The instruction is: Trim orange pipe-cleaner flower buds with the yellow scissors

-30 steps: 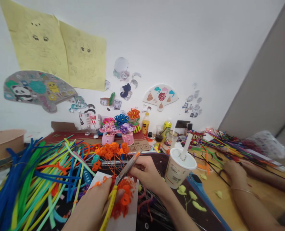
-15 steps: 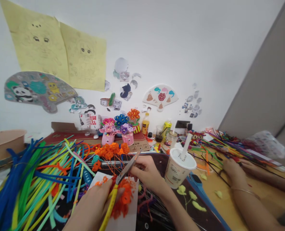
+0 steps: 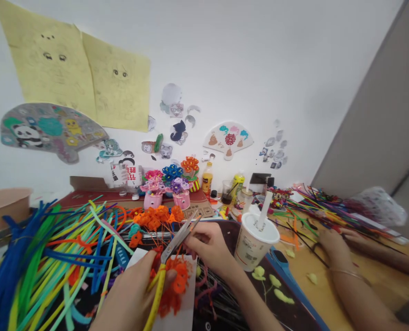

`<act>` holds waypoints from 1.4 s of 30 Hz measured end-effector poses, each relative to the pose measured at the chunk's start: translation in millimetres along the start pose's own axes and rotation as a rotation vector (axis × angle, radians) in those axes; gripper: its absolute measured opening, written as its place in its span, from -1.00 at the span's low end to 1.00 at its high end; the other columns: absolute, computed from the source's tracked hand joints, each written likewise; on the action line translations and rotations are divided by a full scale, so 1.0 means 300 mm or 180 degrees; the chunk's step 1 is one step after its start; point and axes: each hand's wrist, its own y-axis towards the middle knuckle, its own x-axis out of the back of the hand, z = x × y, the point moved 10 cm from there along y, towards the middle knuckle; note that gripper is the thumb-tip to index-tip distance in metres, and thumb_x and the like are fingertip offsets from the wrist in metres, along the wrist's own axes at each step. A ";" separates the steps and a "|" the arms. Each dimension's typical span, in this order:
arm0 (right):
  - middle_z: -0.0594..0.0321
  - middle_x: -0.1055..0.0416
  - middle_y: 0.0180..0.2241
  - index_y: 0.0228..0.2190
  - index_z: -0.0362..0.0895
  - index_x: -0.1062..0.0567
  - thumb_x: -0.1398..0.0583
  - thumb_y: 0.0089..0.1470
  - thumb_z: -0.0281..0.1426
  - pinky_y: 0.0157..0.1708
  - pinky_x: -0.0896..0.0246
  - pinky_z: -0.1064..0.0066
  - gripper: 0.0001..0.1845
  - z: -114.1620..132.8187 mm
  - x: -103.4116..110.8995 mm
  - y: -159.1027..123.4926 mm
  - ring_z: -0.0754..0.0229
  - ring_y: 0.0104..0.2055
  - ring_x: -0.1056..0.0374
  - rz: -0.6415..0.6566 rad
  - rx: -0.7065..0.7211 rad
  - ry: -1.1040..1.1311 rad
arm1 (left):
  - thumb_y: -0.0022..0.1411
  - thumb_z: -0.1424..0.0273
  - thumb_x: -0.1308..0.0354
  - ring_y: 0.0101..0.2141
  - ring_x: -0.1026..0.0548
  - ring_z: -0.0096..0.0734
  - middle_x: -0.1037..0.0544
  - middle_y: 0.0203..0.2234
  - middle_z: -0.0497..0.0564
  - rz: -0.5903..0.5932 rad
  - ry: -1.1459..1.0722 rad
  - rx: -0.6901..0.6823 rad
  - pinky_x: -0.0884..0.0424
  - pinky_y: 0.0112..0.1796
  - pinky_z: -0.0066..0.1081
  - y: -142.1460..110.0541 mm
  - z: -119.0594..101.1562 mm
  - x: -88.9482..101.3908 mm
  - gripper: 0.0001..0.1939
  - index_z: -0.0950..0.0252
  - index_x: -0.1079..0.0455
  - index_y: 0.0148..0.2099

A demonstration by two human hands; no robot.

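Note:
Near the bottom middle, my left hand (image 3: 133,287) is closed around the yellow handles of a pair of scissors (image 3: 180,241). The blades stand slightly apart and point up and to the right. My right hand (image 3: 207,246) is closed in a pinch beside the blades; what its fingertips hold is too small to make out. Beneath both hands, fluffy orange pipe-cleaner pieces (image 3: 180,280) lie on a white sheet (image 3: 187,317). Just beyond are orange pipe-cleaner flowers (image 3: 156,217) on thin stems.
Loose coloured pipe cleaners (image 3: 52,276) fill the left side. A white drink cup (image 3: 256,243) with a straw stands right of my right hand. Small potted flowers (image 3: 181,197) and bottles (image 3: 207,177) line the wall. Another person's arms (image 3: 349,271) rest at the right.
The scissor blades have parted from a nearly closed position. My right hand stays pinched close to them. The whole view has shifted slightly.

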 end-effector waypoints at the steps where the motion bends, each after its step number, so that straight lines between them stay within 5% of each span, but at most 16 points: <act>1: 0.34 -0.31 -0.67 -0.67 -0.17 -0.45 -0.18 -0.07 -0.46 -0.65 -0.10 0.54 -0.81 0.001 0.003 0.000 0.36 -0.66 -0.19 -0.0023 -0.0009 0.0014 | 0.18 0.14 0.10 -0.48 -0.47 -0.29 -0.51 -0.51 -0.01 0.0014 0.0000 0.0008 -0.31 -0.41 -0.38 0.002 -0.006 0.002 -0.76 0.15 -0.16 -0.43; 11: 0.37 -0.31 -0.71 -0.67 -0.17 -0.46 -0.19 -0.11 -0.45 -0.71 -0.11 0.56 -0.84 0.005 0.011 0.010 0.37 -0.71 -0.18 -0.0086 -0.0143 0.0195 | 0.17 0.08 0.16 -0.54 -0.46 -0.29 -0.47 -0.61 -0.04 0.0195 0.0073 -0.0100 -0.22 -0.46 -0.44 0.018 -0.019 -0.013 -0.67 0.15 -0.23 -0.45; 42: 0.38 -0.30 -0.68 -0.66 -0.17 -0.44 -0.13 -0.14 -0.52 -0.69 -0.10 0.58 -0.84 -0.003 0.000 0.009 0.39 -0.70 -0.17 0.0064 -0.0067 0.0178 | 0.22 0.12 0.09 -0.65 -0.37 -0.42 -0.45 -0.70 -0.09 -0.0079 -0.0126 -0.0504 -0.21 -0.54 -0.49 0.028 -0.009 -0.013 -0.62 0.19 -0.39 -0.47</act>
